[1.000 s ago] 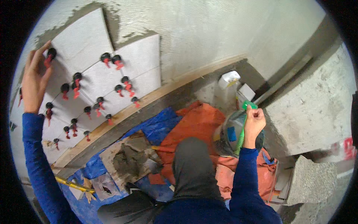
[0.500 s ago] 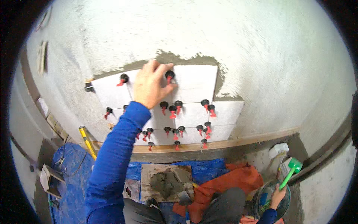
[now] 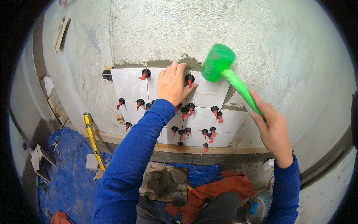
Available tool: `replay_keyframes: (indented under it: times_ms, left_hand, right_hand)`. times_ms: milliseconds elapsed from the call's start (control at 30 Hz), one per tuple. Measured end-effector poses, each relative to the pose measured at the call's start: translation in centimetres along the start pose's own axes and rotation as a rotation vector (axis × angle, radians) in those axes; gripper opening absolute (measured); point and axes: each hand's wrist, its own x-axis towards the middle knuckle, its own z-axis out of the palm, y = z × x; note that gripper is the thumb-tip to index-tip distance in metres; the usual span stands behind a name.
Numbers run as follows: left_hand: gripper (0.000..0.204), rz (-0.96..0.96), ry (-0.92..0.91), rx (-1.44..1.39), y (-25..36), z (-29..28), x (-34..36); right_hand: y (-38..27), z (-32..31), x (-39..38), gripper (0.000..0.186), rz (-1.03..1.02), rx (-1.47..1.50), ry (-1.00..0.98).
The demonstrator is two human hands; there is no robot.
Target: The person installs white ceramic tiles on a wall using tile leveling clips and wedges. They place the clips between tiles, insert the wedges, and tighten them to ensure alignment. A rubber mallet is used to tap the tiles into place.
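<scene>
Mallet: the green mallet [image 3: 219,62], low over the bucket half a second ago, is now raised to the wall, above and left of the right fingers; whether its head touches a tile cannot be told.
Right hand: the right hand [image 3: 275,130] has its fingers and thumb closed round the mallet handle.
Left hand: the left hand [image 3: 173,84] lies at the same clip as before, fingers close together at the tiles' top edge, thumb apart; whether they pinch the clip [image 3: 190,80] between them cannot be told.
Tiles: white tiles [image 3: 209,91] stand in rows under and around the left fingers, more black-and-red clips along their joints.
Wall: rough plaster [image 3: 160,33] above the left fingertips, with grey mortar [image 3: 192,61] just beyond them.
Floor: well below both hands, a blue tarp [image 3: 69,168], a yellow level [image 3: 94,140], an orange cloth [image 3: 223,186] and the bucket [image 3: 264,201].
Edges: right of the left fingers, the tiling steps down near the right fingertips; a wooden batten [image 3: 238,150] runs beneath.
Room: bare plaster extends above the left fingers and right of the right hand.
</scene>
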Motion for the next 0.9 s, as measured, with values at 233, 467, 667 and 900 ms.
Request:
replay_keyframes:
  times_ms: [233,467,667,900]
  left_hand:
    - [0.073,-0.002,0.007,0.026,-0.1,0.3,-0.2]
    - [0.070,0.001,0.008,0.023,-0.1,0.4,-0.1]
    - [0.065,-0.022,-0.057,0.065,0.2,-0.1,0.2]
    - [0.064,-0.023,-0.053,0.063,0.2,-0.1,0.2]
  right_hand:
    - [-1.7,-0.6,4.9,0.056,-0.029,-0.232,-0.089]
    - [-1.4,-0.4,5.7,0.058,-0.097,-0.249,-0.053]
    - [-1.6,-0.3,5.8,0.057,-0.113,-0.282,-0.134]
    - [-1.5,-0.7,6.1,0.053,-0.071,-0.235,-0.124]
